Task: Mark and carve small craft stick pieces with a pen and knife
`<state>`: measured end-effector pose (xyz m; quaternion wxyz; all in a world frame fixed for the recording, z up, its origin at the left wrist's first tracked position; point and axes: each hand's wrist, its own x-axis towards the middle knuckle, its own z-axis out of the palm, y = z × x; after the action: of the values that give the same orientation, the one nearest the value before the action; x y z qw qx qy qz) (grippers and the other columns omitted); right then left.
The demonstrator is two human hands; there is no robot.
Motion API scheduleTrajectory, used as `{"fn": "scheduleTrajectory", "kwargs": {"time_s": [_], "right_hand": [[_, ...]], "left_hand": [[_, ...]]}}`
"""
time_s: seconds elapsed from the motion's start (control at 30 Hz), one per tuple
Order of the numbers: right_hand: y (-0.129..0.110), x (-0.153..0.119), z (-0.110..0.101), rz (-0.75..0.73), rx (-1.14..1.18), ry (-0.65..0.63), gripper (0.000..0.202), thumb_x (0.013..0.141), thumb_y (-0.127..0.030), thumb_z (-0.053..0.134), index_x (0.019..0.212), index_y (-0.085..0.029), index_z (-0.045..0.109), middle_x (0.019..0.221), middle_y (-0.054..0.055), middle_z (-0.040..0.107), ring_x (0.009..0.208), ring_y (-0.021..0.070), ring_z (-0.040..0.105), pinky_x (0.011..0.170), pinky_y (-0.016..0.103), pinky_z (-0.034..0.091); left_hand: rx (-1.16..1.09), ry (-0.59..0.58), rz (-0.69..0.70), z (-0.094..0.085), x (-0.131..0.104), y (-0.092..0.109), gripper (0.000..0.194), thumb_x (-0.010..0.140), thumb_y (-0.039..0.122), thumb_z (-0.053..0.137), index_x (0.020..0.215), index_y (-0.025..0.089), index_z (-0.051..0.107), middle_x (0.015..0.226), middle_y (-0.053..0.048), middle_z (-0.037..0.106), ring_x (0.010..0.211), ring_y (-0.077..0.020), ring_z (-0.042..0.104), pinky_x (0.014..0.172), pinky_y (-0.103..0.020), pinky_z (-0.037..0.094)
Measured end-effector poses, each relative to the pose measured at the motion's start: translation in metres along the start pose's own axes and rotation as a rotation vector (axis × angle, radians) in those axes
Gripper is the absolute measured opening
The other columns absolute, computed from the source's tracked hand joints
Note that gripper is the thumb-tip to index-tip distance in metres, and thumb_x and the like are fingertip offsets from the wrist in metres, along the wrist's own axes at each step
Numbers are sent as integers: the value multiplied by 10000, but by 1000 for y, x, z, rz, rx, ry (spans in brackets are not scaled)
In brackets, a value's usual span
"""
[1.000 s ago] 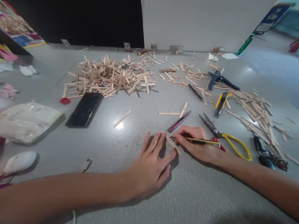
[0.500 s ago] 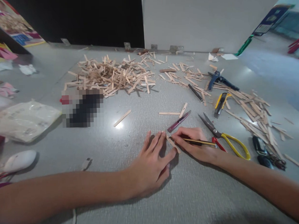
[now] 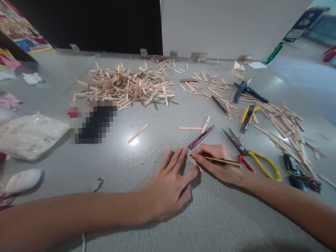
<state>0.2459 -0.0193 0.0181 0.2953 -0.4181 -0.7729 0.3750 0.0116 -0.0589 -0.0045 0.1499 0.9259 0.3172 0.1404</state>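
Note:
My left hand (image 3: 170, 181) lies on the grey table with its fingers stretched forward. Its index fingertip and thumb hold a wooden craft stick (image 3: 191, 160) down, one near each end. A black-and-yellow pencil (image 3: 223, 161) is gripped in my right hand (image 3: 213, 161), its tip at the stick's upper part. Just beyond my hands lies a purple craft knife (image 3: 200, 137) with its blade out, beside two loose sticks (image 3: 190, 127). To the right of my right hand are yellow-handled scissors (image 3: 250, 152) and a red-handled tool (image 3: 246, 163), partly hidden.
A large pile of craft sticks (image 3: 128, 85) sits at the back. More sticks (image 3: 292, 129) lie right, near a yellow utility knife (image 3: 249, 117), blue cutters (image 3: 245, 92) and a black pen (image 3: 219, 104). Left are a white mouse (image 3: 23, 180), plastic bag (image 3: 27, 136) and cable plug (image 3: 97, 184).
The pencil and my right hand have shifted very slightly to the left along the stick. My left hand stays in place.

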Motion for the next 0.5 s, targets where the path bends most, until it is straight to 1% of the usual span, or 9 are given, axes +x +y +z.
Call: {"fn": "scheduleTrajectory", "kwargs": {"time_s": [0.07,0.17,0.3,0.4,0.47,0.5], "right_hand": [[0,0,0,17,-7,-3,392,1115,-438,554,818,-207,665,694,-21,631,623,129,574,584,251,436],[2,-1,0,27,-1,-4,423,1116,-473,548,806,-209,659,689,-20,631,620,131,572,581,252,435],[3,-1,1,33,11,-13,459,1112,-528,533,806,-209,656,685,-14,619,619,137,560,570,257,423],[2,0,3,37,-13,8,515,1119,-559,489,739,-221,571,653,-30,514,589,132,477,528,260,364],[1,-1,5,41,-39,10,526,1134,-541,461,708,-232,484,646,-42,442,575,126,421,521,264,341],[1,-1,6,36,-47,6,515,1140,-524,453,713,-236,460,649,-46,429,572,124,411,526,266,344]], "left_hand": [[-8,13,-1,1,0,0,571,1024,249,605,1582,232,487,1794,-197,280,1666,-443,234,1316,-734,225],[-9,17,8,2,-1,-1,595,1008,235,613,1587,228,479,1797,-195,276,1668,-439,228,1320,-726,226],[-1,16,16,1,0,-1,524,1016,248,602,1532,212,522,1780,-213,307,1664,-444,239,1312,-733,241],[23,-10,43,-2,3,-2,502,996,236,618,1491,191,547,1765,-239,323,1650,-474,258,1299,-739,265],[27,-16,69,-4,6,-3,501,977,232,643,1470,193,563,1771,-234,313,1645,-483,267,1300,-741,258],[24,-15,80,-5,6,-4,491,969,236,655,1453,198,576,1777,-225,307,1645,-482,269,1304,-739,249]]}}
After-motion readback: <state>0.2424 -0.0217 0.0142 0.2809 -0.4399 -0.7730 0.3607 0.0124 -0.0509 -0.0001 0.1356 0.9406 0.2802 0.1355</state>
